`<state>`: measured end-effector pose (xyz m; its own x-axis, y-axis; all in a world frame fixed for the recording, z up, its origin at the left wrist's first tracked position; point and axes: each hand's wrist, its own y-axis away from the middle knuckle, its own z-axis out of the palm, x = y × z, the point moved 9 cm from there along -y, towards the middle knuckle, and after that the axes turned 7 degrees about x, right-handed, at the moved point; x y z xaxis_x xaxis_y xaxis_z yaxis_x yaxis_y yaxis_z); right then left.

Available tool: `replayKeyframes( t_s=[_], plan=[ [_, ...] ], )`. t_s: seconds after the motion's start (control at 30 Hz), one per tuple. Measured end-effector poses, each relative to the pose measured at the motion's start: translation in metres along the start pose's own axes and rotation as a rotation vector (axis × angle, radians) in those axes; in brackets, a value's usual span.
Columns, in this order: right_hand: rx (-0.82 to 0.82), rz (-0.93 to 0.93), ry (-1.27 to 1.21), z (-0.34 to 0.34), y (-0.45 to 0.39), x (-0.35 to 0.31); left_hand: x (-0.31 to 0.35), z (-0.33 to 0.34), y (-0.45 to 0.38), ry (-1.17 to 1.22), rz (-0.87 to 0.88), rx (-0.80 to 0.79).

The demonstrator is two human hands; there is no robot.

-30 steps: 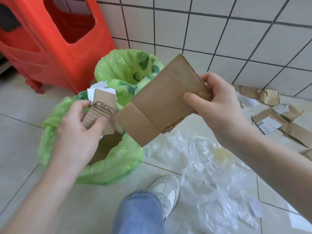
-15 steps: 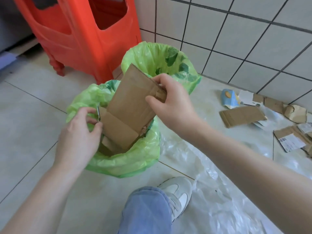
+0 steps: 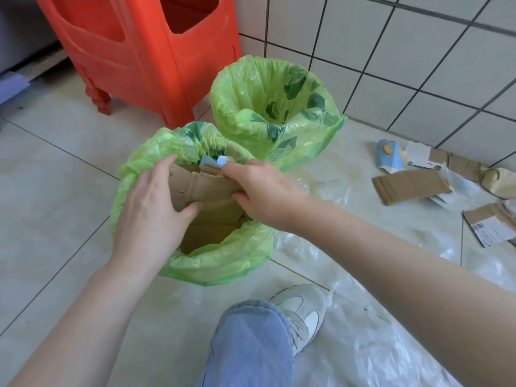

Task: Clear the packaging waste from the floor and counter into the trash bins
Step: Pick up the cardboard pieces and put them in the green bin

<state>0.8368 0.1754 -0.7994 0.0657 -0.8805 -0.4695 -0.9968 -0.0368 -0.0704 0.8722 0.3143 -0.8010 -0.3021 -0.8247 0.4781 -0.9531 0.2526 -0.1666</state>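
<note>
We've got both hands in the near green-lined bin (image 3: 195, 263), center of frame, working a brown cardboard piece (image 3: 208, 191) down into it. The left hand (image 3: 152, 208) lies over the cardboard's left side, fingers fairly straight & pressing, thumb hooked under the fold; it isn't clenched round anything. The right hand (image 3: 259, 191) pinches the cardboard's upper right edge betw. thumb & curled fingers. The cardboard is mostly inside the bin, its top edge about level w/ the liner rim; a blue scrap (image 3: 215, 162) pokes up just behind it.

Handling, as we judge it: the cardboard looks light & stiff along the flat panels but gives at the crease, so we'd hold it by the edges near the fold & push flat-handed. The thin liner is soft & could tear or slip off the rim if a corner snags.

The second green-lined bin (image 3: 279, 107) stands just behind, upper center. At right of frame more waste lies on the floor: a corrugated cardboard strip (image 3: 410, 185), a blue-and-white carton (image 3: 389, 156), a labelled cardboard scrap (image 3: 491, 224), & clear plastic film (image 3: 363, 325) spread lower right. All light; the film looks limp & slippery, best bunched up.
</note>
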Motion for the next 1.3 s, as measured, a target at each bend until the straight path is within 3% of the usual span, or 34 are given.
replayKeyframes(
  t_s=[0.1,0.27,0.43,0.6,0.77,0.93,1.1,1.3],
  plan=[
    [0.039,-0.024,0.078,0.003,0.002,0.001,0.014,-0.001,-0.004,0.073,0.096,0.031],
    [0.212,0.027,0.058,-0.021,0.007,0.016,0.019,0.021,-0.001,-0.1,0.163,-0.014],
    [0.259,0.164,-0.1,-0.045,0.03,0.05,0.039,0.02,-0.005,-0.093,0.213,0.01],
    [0.272,0.361,-0.194,-0.057,0.071,0.106,0.103,0.007,0.003,0.026,0.383,0.116],
    [0.205,0.584,-0.234,-0.052,0.125,0.174,0.18,0.062,0.02,0.111,0.571,-0.086],
    [0.134,0.825,-0.233,-0.039,0.19,0.245,0.224,0.143,0.03,0.195,0.531,-0.415],
    [0.08,1.034,-0.193,-0.036,0.26,0.312,0.251,0.217,0.038,0.04,0.568,-0.687],
    [0.048,1.123,-0.123,-0.035,0.309,0.357,0.292,0.275,0.038,-0.216,0.715,-0.782]
  ],
)
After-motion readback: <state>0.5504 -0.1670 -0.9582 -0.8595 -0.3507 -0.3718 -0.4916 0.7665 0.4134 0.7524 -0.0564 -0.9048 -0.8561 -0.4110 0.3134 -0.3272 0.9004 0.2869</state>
